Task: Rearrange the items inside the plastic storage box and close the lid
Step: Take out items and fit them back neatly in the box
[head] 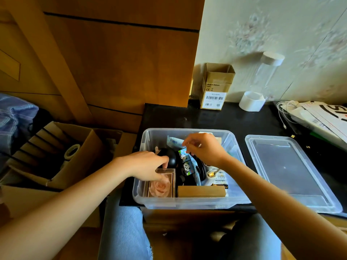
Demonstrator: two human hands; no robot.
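Left hand (pixel 148 166) hides the rose case's (pixel 161 185) top — grip unclear.

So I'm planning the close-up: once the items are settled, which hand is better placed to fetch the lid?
The right hand. The lid lies flat on the dark table, right of the storage box, on that arm's side. The left hand has its fingers on the rose box at the box's far-left end.
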